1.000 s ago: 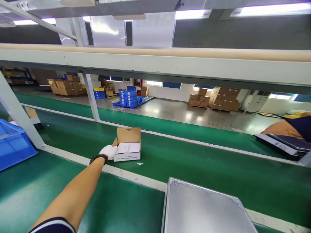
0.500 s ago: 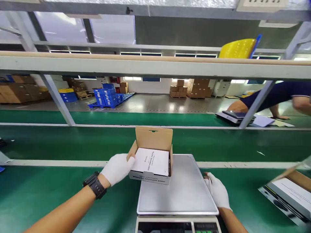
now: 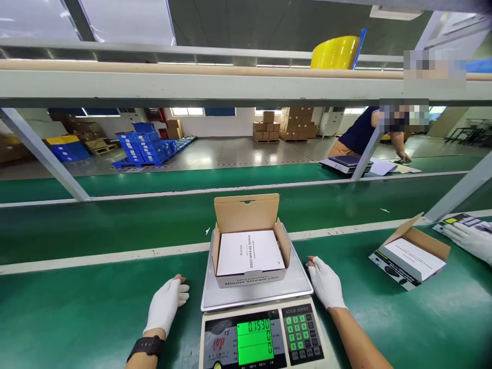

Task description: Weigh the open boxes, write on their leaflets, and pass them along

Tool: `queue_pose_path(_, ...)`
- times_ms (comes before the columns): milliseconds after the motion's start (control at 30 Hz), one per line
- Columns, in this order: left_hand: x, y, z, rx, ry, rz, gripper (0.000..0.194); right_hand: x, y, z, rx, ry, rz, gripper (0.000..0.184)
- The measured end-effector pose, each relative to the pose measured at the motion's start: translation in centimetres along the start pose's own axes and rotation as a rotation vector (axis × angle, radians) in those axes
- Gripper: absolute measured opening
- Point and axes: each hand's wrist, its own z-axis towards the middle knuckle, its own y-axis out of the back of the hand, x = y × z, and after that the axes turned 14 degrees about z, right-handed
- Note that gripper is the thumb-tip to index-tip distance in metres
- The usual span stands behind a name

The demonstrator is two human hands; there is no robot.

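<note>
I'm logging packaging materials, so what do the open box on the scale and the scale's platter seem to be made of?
The open box looks like corrugated cardboard: matte brown inside its flaps, white printed outer face. The scale platter looks like brushed stainless steel: dull grey with a soft sheen, though it could be another metal.

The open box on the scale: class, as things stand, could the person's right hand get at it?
Probably yes. The right hand rests open on the belt just beside the scale's pan, and the box sits on that pan with its flaps up. Nothing lies between hand and box.
</note>
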Motion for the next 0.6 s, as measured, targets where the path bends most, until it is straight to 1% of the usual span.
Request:
queue_pose_path(100, 1.0, -0.4, -0.2, 0.021, -0.048, 0.038, 0.039, 0.2, 0.2, -1.5, 0.000, -0.031, 0.020, 0.040)
queue_pose_path(267, 0.8, -0.4, -0.5, -0.013, -0.057, 0.140, 0.039, 0.8, 0.3, -3.6, 0.021, -0.067, 0.061, 0.041)
queue_pose_path(367, 0.8, -0.4, -0.6, -0.006, -0.058, 0.120, 0.039, 0.7, 0.7, -4.1, 0.027, -0.095, 0.202, 0.042)
queue_pose_path(467, 0.9, 0.2, -0.6, 0.015, -0.064, 0.096, 0.041, 0.9, 1.5, -4.2, -0.002, -0.107, 0.392, 0.045)
queue_pose_path(500, 0.8, 0.5, -0.6, 0.038, -0.045, 0.077, 0.040, 1.5, 2.0, -4.3, -0.035, -0.086, 0.420, 0.047)
queue_pose_path(533, 0.4, 0.9, -0.7, 0.071, -0.013, 0.051, 0.040, 2.4, 2.6, -4.5, -0.095, -0.026, 0.417, 0.046)
queue_pose_path(567, -0.1, 1.2, -0.9, 0.103, 0.022, 0.020, 0.040, 3.8, 3.2, -4.8, -0.186, 0.077, 0.370, 0.044)
queue_pose_path(600, -0.9, 1.6, -1.2, 0.134, 0.046, -0.012, 0.042, 5.6, 3.9, -5.4, -0.298, 0.234, 0.293, 0.039)
